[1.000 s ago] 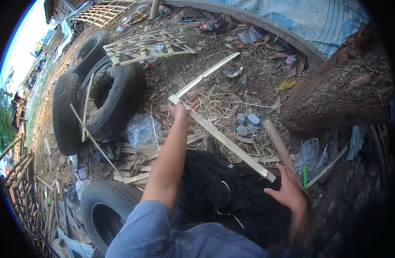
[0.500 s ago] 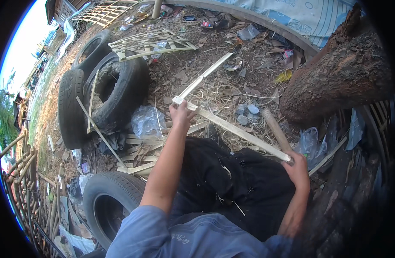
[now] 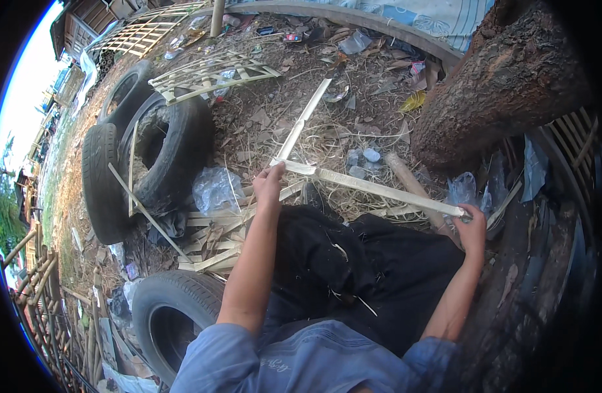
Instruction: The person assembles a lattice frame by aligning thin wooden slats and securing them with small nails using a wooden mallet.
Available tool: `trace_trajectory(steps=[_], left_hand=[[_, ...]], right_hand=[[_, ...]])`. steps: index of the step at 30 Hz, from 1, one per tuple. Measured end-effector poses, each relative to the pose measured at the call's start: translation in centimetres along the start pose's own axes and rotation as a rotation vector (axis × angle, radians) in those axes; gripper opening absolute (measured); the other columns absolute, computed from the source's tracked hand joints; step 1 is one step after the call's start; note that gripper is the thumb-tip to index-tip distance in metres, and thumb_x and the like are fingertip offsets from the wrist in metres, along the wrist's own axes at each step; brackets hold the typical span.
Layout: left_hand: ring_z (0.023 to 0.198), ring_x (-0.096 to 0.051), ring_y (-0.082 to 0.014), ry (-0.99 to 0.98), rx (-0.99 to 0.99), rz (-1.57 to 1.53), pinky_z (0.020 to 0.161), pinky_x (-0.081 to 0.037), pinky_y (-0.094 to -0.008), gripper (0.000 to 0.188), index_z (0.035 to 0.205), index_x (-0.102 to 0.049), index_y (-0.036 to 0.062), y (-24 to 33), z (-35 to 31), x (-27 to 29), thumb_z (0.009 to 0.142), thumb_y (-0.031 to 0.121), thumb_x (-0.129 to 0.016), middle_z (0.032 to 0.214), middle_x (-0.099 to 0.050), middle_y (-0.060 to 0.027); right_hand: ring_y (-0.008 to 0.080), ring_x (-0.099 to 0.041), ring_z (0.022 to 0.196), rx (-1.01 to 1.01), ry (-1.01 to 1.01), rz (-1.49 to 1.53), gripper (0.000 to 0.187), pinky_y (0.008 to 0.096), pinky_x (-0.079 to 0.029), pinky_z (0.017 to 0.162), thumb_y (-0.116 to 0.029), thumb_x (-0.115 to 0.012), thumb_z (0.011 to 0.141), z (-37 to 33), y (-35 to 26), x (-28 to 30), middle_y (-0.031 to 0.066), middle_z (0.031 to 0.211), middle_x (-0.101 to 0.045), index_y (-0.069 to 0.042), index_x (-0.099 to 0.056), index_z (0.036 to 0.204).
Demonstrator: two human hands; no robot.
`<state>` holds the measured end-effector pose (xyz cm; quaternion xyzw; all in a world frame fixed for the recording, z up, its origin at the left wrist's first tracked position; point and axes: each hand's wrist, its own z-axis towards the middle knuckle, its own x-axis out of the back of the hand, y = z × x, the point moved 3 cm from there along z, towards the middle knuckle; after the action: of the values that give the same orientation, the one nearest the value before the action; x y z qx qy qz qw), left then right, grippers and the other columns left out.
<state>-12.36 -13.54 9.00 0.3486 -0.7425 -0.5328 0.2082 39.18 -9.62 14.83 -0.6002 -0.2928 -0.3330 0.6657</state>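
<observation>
A long pale bamboo strip (image 3: 373,188) stretches across in front of me, over my black-clothed lap (image 3: 353,275). My left hand (image 3: 269,185) grips its left end. My right hand (image 3: 472,224) holds its right end, near a clear plastic bag (image 3: 459,190). A second split bamboo strip (image 3: 305,118) lies on the dirt beyond my left hand, pointing away from me. A thick round wooden stick (image 3: 409,183) lies on the ground just behind the held strip.
Old tyres (image 3: 163,150) lie stacked at the left and another tyre (image 3: 173,314) sits beside my left arm. A pile of bamboo slats (image 3: 216,229) lies by my left knee. A big tree trunk (image 3: 510,78) rises at right. A bamboo lattice (image 3: 209,75) lies farther off.
Both hands have tilted the strip toward level: the right end rose and swung right as my right hand lifted, while the left hand stayed near the same spot.
</observation>
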Motion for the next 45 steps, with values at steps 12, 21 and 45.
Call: trace_trajectory(steps=[12, 21, 45], left_hand=[[0.08, -0.057, -0.006, -0.157, 0.113, 0.097, 0.071, -0.037, -0.027, 0.023, 0.089, -0.065, 0.0175, 0.4, -1.8, -0.3, 0.088, 0.04, -0.071, 0.08, -0.061, 0.0076], [0.079, -0.057, -0.0067, -0.417, 0.206, 0.111, 0.072, -0.039, -0.0275, 0.031, 0.097, -0.062, 0.0144, -0.3, -3.1, -2.9, 0.091, 0.044, -0.068, 0.081, -0.061, 0.0064], [0.043, -0.057, -0.0149, -0.345, 0.12, 0.346, 0.041, -0.042, -0.0262, 0.037, 0.077, -0.061, -0.0018, 3.8, -14.4, 4.6, 0.099, 0.027, -0.056, 0.051, -0.058, -0.0075]], right_hand=[[0.0292, -0.064, 0.097, -0.095, -0.034, -0.016, 0.037, 0.0383, -0.048, 0.088, -0.005, -0.082, 0.063, -2.0, -0.8, 5.2, 0.0148, 0.099, -0.068, 0.0, -0.069, 0.098], [0.0271, -0.065, 0.088, -0.163, -0.093, 0.028, 0.035, 0.0364, -0.049, 0.082, 0.0, -0.079, 0.063, -5.3, 1.6, 8.8, 0.0141, 0.093, -0.068, 0.003, -0.067, 0.095], [0.0314, -0.062, 0.108, 0.084, -0.791, 0.031, 0.063, 0.0388, -0.047, 0.096, -0.027, -0.08, 0.076, -2.8, -8.1, 2.8, 0.0181, 0.113, -0.064, -0.005, -0.056, 0.13]])
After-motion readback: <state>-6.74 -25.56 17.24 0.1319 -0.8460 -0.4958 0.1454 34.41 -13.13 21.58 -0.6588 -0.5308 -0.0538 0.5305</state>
